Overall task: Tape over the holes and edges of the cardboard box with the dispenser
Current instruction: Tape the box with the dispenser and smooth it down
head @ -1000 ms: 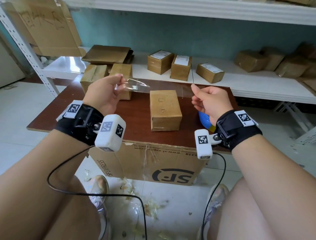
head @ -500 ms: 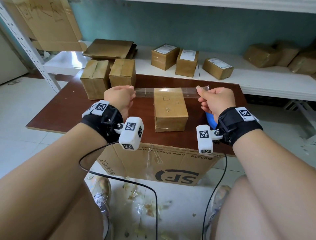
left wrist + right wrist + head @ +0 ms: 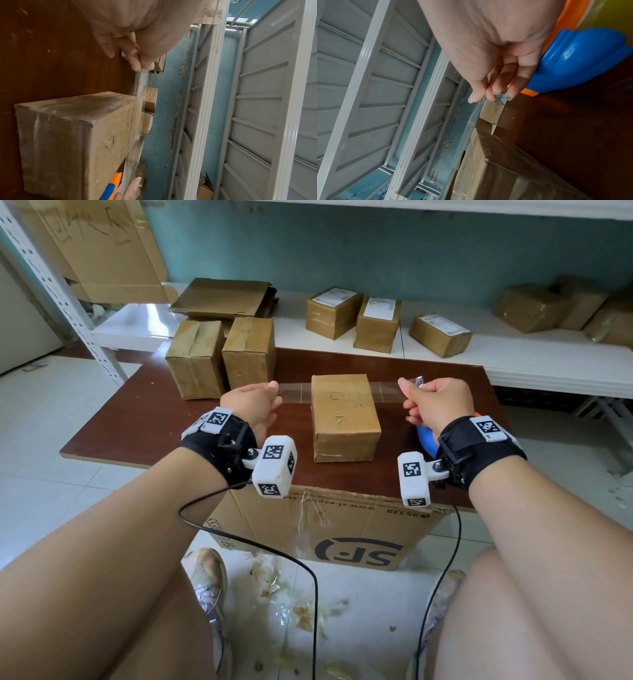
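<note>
You have lowered the tape [image 3: 383, 394] from above the box [image 3: 344, 419] to its far top edge. Your left hand [image 3: 255, 405] and right hand [image 3: 436, 402] each pinch an end, keeping it taut to land flat. The dispenser [image 3: 424, 436] lies right of the box.

Left hand [image 3: 255, 405] raised, thumb and fingers pinched together | Right hand [image 3: 436, 405] level with it, likewise pinched | Both forearms extended forward, wrists strapped in black bands

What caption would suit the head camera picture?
Both hands, left hand and right hand, stretch clear tape across the far edge of a cardboard box.
</note>
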A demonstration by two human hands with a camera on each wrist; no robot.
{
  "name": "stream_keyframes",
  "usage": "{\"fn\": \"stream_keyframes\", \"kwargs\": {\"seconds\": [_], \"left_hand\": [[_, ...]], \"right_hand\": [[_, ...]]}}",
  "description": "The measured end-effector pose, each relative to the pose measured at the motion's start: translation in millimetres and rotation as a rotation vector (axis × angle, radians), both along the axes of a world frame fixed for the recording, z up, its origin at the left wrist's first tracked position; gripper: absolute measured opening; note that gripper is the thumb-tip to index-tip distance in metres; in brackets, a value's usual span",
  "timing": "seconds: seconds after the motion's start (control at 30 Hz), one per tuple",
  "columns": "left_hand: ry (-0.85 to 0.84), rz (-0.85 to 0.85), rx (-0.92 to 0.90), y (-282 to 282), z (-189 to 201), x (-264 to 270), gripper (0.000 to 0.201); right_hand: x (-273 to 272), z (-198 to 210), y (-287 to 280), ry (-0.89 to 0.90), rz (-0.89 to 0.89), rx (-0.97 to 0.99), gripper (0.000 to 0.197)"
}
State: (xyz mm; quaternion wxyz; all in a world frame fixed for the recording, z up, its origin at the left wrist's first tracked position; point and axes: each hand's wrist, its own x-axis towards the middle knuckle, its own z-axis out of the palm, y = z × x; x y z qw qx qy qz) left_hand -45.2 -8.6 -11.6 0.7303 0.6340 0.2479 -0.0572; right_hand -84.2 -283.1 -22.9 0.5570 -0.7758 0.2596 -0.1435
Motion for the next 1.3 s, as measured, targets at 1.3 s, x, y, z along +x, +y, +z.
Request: {"fn": "stream_keyframes", "kwargs": {"seconds": [1.3], "left_hand": [[0.268,-0.117,-0.137,-13.0,-33.7,14.1,0.016]], "right_hand": [[30.4,-35.8,-2.1,0.209,0.010,-0.049,0.036]]}}
